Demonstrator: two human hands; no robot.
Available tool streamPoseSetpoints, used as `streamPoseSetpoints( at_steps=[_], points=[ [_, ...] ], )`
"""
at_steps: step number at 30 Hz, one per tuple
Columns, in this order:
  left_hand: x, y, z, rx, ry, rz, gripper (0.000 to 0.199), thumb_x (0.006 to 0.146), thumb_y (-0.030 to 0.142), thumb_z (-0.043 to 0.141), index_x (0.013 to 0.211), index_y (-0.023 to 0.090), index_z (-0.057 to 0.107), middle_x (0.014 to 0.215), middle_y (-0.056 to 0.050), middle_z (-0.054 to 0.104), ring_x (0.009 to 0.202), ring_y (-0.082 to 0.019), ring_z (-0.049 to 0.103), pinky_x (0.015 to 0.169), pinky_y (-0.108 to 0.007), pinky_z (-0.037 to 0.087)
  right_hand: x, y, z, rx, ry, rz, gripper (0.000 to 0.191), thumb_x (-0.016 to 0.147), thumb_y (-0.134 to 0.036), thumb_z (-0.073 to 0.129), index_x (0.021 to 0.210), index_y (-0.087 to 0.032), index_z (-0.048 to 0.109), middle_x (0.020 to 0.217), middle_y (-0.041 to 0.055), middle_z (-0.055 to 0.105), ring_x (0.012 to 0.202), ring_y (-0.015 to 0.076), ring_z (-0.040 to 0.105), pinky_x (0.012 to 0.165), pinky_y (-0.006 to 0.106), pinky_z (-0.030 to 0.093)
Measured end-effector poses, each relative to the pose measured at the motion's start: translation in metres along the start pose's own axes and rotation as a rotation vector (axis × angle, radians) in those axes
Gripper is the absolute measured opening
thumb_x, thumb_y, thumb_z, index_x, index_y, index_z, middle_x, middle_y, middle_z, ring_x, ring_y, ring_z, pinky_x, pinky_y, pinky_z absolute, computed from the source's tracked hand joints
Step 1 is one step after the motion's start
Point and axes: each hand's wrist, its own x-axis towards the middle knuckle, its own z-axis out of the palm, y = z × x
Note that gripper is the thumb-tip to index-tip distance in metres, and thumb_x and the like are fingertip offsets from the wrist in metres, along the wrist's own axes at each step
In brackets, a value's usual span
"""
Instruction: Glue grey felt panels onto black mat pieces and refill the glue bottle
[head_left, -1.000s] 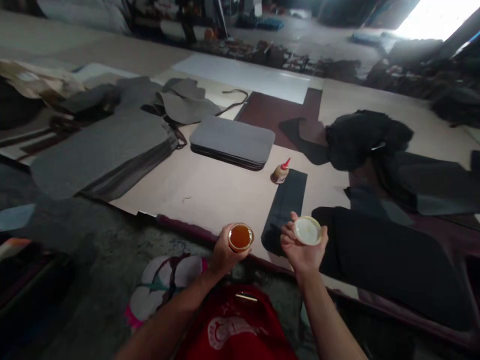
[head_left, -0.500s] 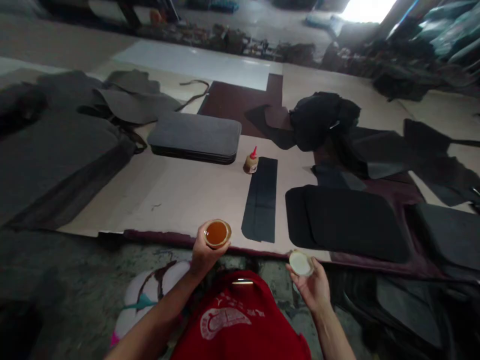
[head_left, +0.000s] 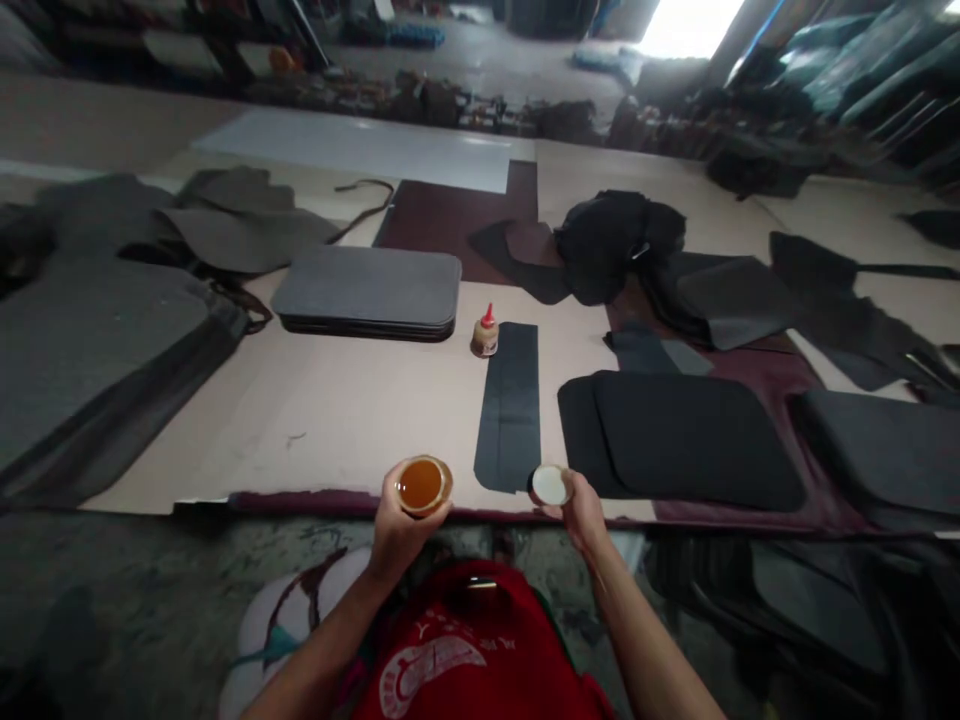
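My left hand [head_left: 394, 530] holds an open jar [head_left: 421, 484] of amber liquid just above the near edge of the cardboard sheet [head_left: 345, 410]. To its right, my right hand [head_left: 577, 505] grips the jar's white lid [head_left: 550, 485] beside the near end of a long dark strip [head_left: 510, 405]. At the strip's far end stands a small glue bottle [head_left: 485, 333] with a red tip.
A stack of grey rounded pads [head_left: 367, 290] lies behind the bottle. Dark cut panels [head_left: 690, 440] lie to the right, grey felt sheets [head_left: 97, 340] to the left, and a black bundle [head_left: 611, 240] further back. A sandal [head_left: 289, 620] rests on the concrete floor near my left arm.
My right hand has moved with the lid from low right up to the strip's near end. The jar has stayed in my left hand. The view has shifted slightly.
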Motion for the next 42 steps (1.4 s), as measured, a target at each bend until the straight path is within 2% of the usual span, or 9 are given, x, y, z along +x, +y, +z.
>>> streamPoseSetpoints(
  at_steps=[4,6,8,10,17,23,34,39,42],
  points=[
    [0.000,0.001,-0.001,-0.014,-0.015,0.000,0.083,0.063,0.036,0.086,0.135,0.021,0.047,0.127,-0.012,0.064,0.117,-0.033,0.065,0.105,-0.053,0.053,0.011,0.000,0.005,-0.303,0.066,-0.157,0.039,0.081,-0.051,0.058,0.103,-0.021,0.069,0.091,0.0042,0.071,0.080,0.0227,0.066,0.055,0.033,0.060],
    [0.000,-0.001,-0.001,-0.011,-0.011,0.003,0.083,0.064,0.037,0.085,0.136,0.021,0.047,0.129,-0.013,0.062,0.120,-0.034,0.063,0.108,-0.056,0.050,0.013,-0.002,0.006,-0.440,0.088,-0.248,0.043,0.082,-0.054,0.056,0.107,-0.022,0.071,0.097,0.0058,0.071,0.091,0.0265,0.066,0.075,0.042,0.061],
    [0.000,-0.004,0.000,-0.009,-0.011,0.006,0.083,0.064,0.036,0.085,0.136,0.021,0.047,0.130,-0.013,0.062,0.121,-0.034,0.062,0.109,-0.056,0.049,0.014,-0.003,0.007,-0.550,0.112,-0.343,0.049,0.085,-0.055,0.052,0.113,-0.020,0.071,0.108,0.0101,0.071,0.106,0.0303,0.064,0.098,0.050,0.052],
    [0.000,-0.007,0.000,-0.017,-0.016,0.005,0.082,0.065,0.034,0.084,0.137,0.020,0.046,0.129,-0.013,0.062,0.120,-0.034,0.063,0.108,-0.054,0.050,0.015,-0.001,0.008,-0.638,0.131,-0.426,0.055,0.088,-0.056,0.047,0.117,-0.017,0.071,0.115,0.0151,0.069,0.114,0.0330,0.061,0.108,0.052,0.043],
    [0.000,-0.013,0.000,-0.039,-0.013,0.020,0.083,0.065,0.034,0.084,0.136,0.019,0.046,0.130,-0.014,0.061,0.121,-0.034,0.063,0.108,-0.053,0.050,0.019,0.006,0.008,-0.818,0.207,-0.599,0.058,0.091,-0.057,0.044,0.119,-0.014,0.072,0.109,0.0169,0.063,0.103,0.0333,0.062,0.097,0.049,0.048],
    [-0.001,-0.007,0.000,-0.015,0.003,0.050,0.082,0.064,0.034,0.085,0.136,0.019,0.048,0.128,-0.013,0.062,0.120,-0.033,0.063,0.108,-0.052,0.050,0.027,0.010,0.008,-0.865,0.256,-0.670,0.055,0.095,-0.057,0.039,0.104,-0.018,0.077,0.100,0.0125,0.063,0.096,0.0279,0.061,0.088,0.042,0.049],
    [-0.001,-0.012,-0.003,0.035,-0.025,0.117,0.086,0.066,0.041,0.088,0.138,0.019,0.046,0.132,-0.014,0.060,0.124,-0.033,0.060,0.110,-0.050,0.048,0.030,0.018,0.008,-0.935,0.284,-0.719,0.056,0.102,-0.053,0.034,0.103,-0.017,0.076,0.100,0.0123,0.064,0.097,0.0260,0.059,0.091,0.039,0.047],
    [-0.001,-0.007,-0.005,0.035,-0.020,0.109,0.087,0.064,0.040,0.089,0.138,0.018,0.047,0.132,-0.014,0.060,0.123,-0.033,0.061,0.110,-0.050,0.048,0.032,0.017,0.008,-0.930,0.311,-0.760,0.045,0.098,-0.046,0.042,0.112,-0.016,0.073,0.109,0.0145,0.064,0.102,0.0269,0.057,0.091,0.040,0.046],
    [-0.001,-0.004,-0.005,0.040,-0.021,0.105,0.085,0.065,0.038,0.088,0.137,0.019,0.048,0.130,-0.014,0.062,0.121,-0.032,0.062,0.108,-0.049,0.050,0.034,0.016,0.006,-0.931,0.297,-0.781,0.038,0.095,-0.039,0.044,0.101,-0.017,0.074,0.102,0.0136,0.068,0.097,0.0271,0.056,0.089,0.040,0.045]
  ],
)
